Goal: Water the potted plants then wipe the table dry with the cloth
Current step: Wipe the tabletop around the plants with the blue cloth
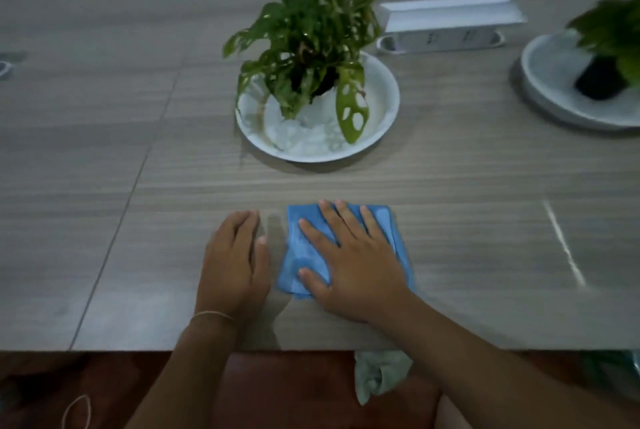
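Observation:
A folded blue cloth (304,255) lies on the grey wood-grain table (138,158) near its front edge. My right hand (349,262) presses flat on the cloth with fingers spread. My left hand (235,262) rests palm down on the bare table just left of the cloth, fingers together, holding nothing. A leafy potted plant (311,37) stands in a white dish (388,110) behind the cloth. A second potted plant (613,48) in a grey dish (540,82) is cut off at the right edge.
A white box (446,18) lies behind the dishes at the back. A pale streak (564,245) shines on the table to the right of the cloth. A greyish rag (377,373) hangs below the front edge.

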The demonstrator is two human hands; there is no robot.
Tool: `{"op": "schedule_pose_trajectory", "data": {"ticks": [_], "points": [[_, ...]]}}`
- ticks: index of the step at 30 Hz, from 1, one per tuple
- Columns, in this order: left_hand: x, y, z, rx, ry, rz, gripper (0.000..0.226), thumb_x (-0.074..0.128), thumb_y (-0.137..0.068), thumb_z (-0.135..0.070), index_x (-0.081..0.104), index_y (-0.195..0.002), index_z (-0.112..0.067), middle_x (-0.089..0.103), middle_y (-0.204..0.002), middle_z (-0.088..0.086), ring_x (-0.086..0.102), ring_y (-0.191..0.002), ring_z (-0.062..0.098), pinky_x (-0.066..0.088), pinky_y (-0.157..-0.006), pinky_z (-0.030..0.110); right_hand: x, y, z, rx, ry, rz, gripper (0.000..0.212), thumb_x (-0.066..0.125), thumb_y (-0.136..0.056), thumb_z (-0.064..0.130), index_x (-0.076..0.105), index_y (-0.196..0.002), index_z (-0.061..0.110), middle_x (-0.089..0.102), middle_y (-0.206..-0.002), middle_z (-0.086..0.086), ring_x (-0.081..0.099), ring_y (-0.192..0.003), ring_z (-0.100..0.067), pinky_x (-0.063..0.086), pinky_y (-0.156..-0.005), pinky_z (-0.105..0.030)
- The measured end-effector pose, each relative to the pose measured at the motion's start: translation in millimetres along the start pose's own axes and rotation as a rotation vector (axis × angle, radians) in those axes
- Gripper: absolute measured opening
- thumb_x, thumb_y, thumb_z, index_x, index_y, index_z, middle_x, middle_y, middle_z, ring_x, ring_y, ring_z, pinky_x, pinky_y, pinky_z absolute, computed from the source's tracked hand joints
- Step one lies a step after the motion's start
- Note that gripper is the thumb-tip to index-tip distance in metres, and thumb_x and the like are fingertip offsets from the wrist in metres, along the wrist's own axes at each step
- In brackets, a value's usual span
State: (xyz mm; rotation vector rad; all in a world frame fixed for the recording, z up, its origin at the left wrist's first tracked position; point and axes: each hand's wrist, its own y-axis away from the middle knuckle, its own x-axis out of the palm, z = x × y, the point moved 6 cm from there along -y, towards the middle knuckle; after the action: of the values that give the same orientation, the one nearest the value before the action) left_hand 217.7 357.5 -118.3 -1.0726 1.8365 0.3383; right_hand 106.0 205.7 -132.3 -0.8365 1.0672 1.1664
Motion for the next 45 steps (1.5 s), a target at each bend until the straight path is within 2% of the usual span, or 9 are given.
{"op": "schedule_pose_trajectory", "data": {"ticks": [8,16,19,23,25,31,35,41,45], "points": [[91.5,-25.6,-168.9,0.278,0.11,0.171,0.053,0.032,-0.104,-0.038,0.055,-0.139,-0.005,0.051,-0.145,0.015,0.042,-0.141,0.03,0.036,-0.115,0.048,-49.5,91.0,-155.4,0.303,0.077,-0.119,0.074,0.034,-0.094,0.07,0.028,-0.159,0.035,0.016,-0.17,-0.003,0.01,-0.157,-0.021,0.006,-0.126,-0.05],[173.9,-16.0,-277.9,0.499,0.063,0.319,0.053,0.033,-0.104,-0.04,0.054,-0.141,-0.009,0.05,-0.146,0.016,0.038,-0.144,0.036,0.034,-0.115,0.051,-99.7,177.1,-316.8,0.67,0.159,-0.228,0.075,0.028,-0.093,0.07,0.031,-0.158,0.031,0.027,-0.166,-0.007,0.021,-0.154,-0.027,0.015,-0.123,-0.055],[195.2,-16.4,-308.4,0.531,-0.005,0.351,0.054,0.034,-0.102,-0.041,0.052,-0.143,-0.012,0.048,-0.148,0.016,0.036,-0.144,0.038,0.032,-0.117,0.053,-114.7,196.6,-368.1,0.785,0.152,-0.245,0.078,0.022,-0.092,0.071,0.028,-0.159,0.031,0.024,-0.167,-0.008,0.018,-0.154,-0.028,0.012,-0.124,-0.053],[205.7,-18.3,-314.5,0.49,-0.08,0.361,0.054,0.033,-0.101,-0.043,0.048,-0.146,-0.016,0.042,-0.154,0.011,0.031,-0.148,0.033,0.025,-0.121,0.051,-131.8,224.1,-424.6,0.917,0.156,-0.284,0.081,0.021,-0.09,0.073,0.028,-0.158,0.031,0.026,-0.166,-0.011,0.019,-0.153,-0.03,0.014,-0.123,-0.054],[204.2,-19.3,-312.6,0.505,-0.057,0.332,0.052,0.036,-0.101,-0.039,0.053,-0.142,-0.011,0.047,-0.151,0.014,0.035,-0.146,0.033,0.03,-0.119,0.052,-140.1,237.9,-447.6,0.971,0.147,-0.296,0.081,0.019,-0.089,0.074,0.027,-0.158,0.031,0.026,-0.166,-0.012,0.02,-0.153,-0.031,0.015,-0.122,-0.055],[204.6,-26.0,-312.2,0.507,-0.01,0.29,0.049,0.042,-0.099,-0.041,0.062,-0.131,-0.01,0.054,-0.142,0.015,0.044,-0.138,0.037,0.039,-0.109,0.056,-159.0,256.9,-500.9,1.116,0.178,-0.304,0.08,0.016,-0.091,0.074,0.024,-0.159,0.031,0.023,-0.166,-0.011,0.019,-0.152,-0.032,0.015,-0.122,-0.057],[205.3,-27.6,-313.9,0.492,-0.015,0.285,0.051,0.042,-0.097,-0.046,0.063,-0.128,-0.012,0.053,-0.142,0.013,0.044,-0.139,0.036,0.039,-0.108,0.056,-161.1,255.9,-513.4,1.162,0.166,-0.261,0.08,0.014,-0.092,0.072,0.018,-0.16,0.031,0.017,-0.168,-0.011,0.013,-0.154,-0.03,0.01,-0.123,-0.056],[203.7,-25.5,-318.6,0.501,-0.031,0.263,0.051,0.046,-0.094,-0.046,0.062,-0.127,-0.011,0.053,-0.141,0.014,0.045,-0.137,0.037,0.039,-0.108,0.056,-154.0,257.7,-502.4,1.163,0.191,-0.253,0.076,0.013,-0.095,0.069,0.017,-0.16,0.028,0.015,-0.168,-0.013,0.011,-0.155,-0.032,0.008,-0.123,-0.058],[204.3,-23.3,-319.0,0.496,-0.065,0.267,0.049,0.049,-0.094,-0.044,0.061,-0.128,-0.011,0.052,-0.142,0.014,0.043,-0.139,0.036,0.037,-0.11,0.054,-138.4,250.8,-455.0,1.094,0.195,-0.258,0.077,0.015,-0.094,0.067,0.022,-0.16,0.026,0.02,-0.166,-0.019,0.017,-0.152,-0.037,0.011,-0.122,-0.06]]}}
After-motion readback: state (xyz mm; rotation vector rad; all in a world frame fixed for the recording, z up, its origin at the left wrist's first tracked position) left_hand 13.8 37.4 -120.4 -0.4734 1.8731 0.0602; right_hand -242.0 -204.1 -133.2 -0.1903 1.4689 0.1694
